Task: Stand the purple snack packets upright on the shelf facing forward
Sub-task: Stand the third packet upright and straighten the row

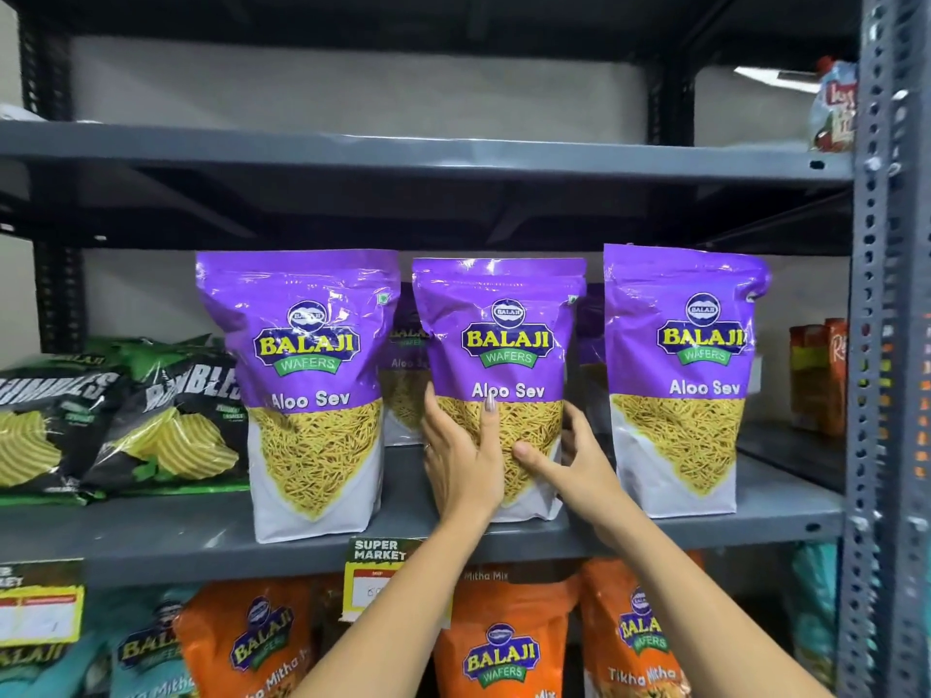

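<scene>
Three purple Aloo Sev packets stand upright and face forward on the grey shelf (201, 541): a left packet (307, 385), a middle packet (504, 345) and a right packet (680, 375). My left hand (463, 455) grips the middle packet's lower left side, thumb across its front. My right hand (569, 460) holds its lower right side, thumb on the front. More purple packets (405, 365) stand behind, partly hidden in the gaps.
Black and green chip bags (116, 420) lie at the shelf's left. Orange boxes (818, 375) stand at the far right by the perforated upright (876, 345). Orange packets (504, 642) fill the shelf below, behind a price tag (378, 571).
</scene>
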{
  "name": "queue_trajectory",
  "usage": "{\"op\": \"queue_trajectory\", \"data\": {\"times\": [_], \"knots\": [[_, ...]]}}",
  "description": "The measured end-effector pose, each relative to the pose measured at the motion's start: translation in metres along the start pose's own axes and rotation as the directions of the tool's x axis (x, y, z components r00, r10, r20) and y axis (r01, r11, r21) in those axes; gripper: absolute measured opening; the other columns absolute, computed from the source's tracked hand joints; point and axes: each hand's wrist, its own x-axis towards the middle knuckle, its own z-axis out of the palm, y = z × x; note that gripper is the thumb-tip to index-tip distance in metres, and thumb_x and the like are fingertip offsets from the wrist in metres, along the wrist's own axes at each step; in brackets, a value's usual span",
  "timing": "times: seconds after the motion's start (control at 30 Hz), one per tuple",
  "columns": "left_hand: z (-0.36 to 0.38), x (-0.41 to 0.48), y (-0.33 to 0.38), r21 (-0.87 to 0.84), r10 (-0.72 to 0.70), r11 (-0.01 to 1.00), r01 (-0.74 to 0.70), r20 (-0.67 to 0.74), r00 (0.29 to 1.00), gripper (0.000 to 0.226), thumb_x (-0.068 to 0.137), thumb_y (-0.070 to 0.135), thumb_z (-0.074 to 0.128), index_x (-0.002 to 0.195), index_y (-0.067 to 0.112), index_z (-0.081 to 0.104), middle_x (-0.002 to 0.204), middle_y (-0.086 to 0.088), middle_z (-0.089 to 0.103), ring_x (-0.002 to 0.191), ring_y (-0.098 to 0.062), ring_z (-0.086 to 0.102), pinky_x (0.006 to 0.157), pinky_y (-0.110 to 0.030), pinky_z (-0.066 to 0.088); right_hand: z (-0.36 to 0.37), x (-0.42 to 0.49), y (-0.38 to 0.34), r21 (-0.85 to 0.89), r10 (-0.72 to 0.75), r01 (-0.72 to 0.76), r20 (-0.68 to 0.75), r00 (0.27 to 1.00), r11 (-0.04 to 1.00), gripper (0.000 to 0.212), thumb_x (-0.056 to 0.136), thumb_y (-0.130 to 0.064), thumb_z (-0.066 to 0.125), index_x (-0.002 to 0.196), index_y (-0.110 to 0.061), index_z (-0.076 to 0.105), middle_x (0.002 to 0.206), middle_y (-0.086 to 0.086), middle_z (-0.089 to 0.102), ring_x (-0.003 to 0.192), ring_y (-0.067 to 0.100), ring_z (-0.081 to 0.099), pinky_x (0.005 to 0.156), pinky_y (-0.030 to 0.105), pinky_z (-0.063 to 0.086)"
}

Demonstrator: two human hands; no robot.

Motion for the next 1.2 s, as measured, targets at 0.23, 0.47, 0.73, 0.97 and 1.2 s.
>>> {"op": "queue_trajectory", "data": {"times": [0.23, 0.47, 0.73, 0.97, 1.2], "knots": [[-0.051, -0.023, 0.007, 0.003, 0.249, 0.968, -0.251, -0.119, 0.961, 0.065, 0.086, 0.052, 0.043, 0.134, 0.009, 0.047, 0.144, -0.007, 0.045, 0.134, -0.022, 0.043, 0.111, -0.039, 0.035, 0.021, -0.036, -0.023, -0.278, -0.370, 0.269, -0.428, 0.825, 0.922, 0.091, 0.068, -0.050, 0.077, 0.142, -0.017, 0.037, 0.140, -0.001, 0.045, 0.133, 0.018, 0.045, 0.109, 0.044, 0.040], [-0.152, 0.019, -0.030, 0.063, 0.240, 0.969, -0.238, -0.459, 0.855, 0.064, 0.082, 0.042, 0.050, 0.128, -0.002, 0.049, 0.137, -0.023, 0.047, 0.130, -0.031, 0.039, 0.111, -0.016, 0.023, 0.114, -0.059, -0.064, -0.250, -0.538, 0.520, -0.007, 0.843, 0.817, 0.046, 0.082, -0.028, 0.067, 0.125, -0.018, 0.054, 0.115, -0.008, 0.055, 0.107, 0.005, 0.053, 0.096, 0.018, 0.041], [-0.159, 0.059, -0.059, -0.108, -0.221, 0.972, 0.206, -0.146, 0.964, 0.107, 0.061, 0.087, 0.031, 0.144, 0.020, 0.028, 0.152, -0.011, 0.040, 0.135, -0.031, 0.043, 0.111, -0.048, 0.034, 0.169, -0.022, -0.062, -0.032, -0.056, 0.067, 0.264, 0.963, 0.997, 0.104, 0.079, -0.033, 0.075, 0.155, -0.018, 0.006, 0.154, -0.006, 0.033, 0.132, -0.003, 0.030, 0.105, 0.011, 0.021], [-0.145, 0.055, -0.060, 0.030, -0.200, 0.978, 0.207, -0.165, 0.966, 0.078, 0.085, 0.073, 0.029, 0.142, 0.020, 0.032, 0.149, -0.009, 0.045, 0.126, -0.033, 0.051, 0.098, -0.046, 0.042, 0.165, -0.021, -0.051, -0.021, -0.027, 0.031, 0.186, 0.982, 0.999, 0.103, 0.075, -0.035, 0.079, 0.154, -0.020, 0.015, 0.157, -0.003, 0.032, 0.137, 0.002, 0.030, 0.114, 0.023, 0.023], [-0.150, 0.054, -0.054, 0.183, -0.050, 0.977, 0.111, -0.312, 0.949, 0.090, 0.081, 0.071, 0.023, 0.152, 0.015, 0.019, 0.162, -0.010, 0.015, 0.149, -0.032, 0.014, 0.118, -0.055, 0.019, 0.146, -0.036, -0.078, -0.175, -0.106, 0.115, 0.056, 0.993, 0.978, 0.108, 0.070, -0.050, 0.077, 0.154, -0.019, 0.017, 0.156, 0.000, 0.034, 0.143, 0.014, 0.033, 0.115, 0.027, 0.027]]}}
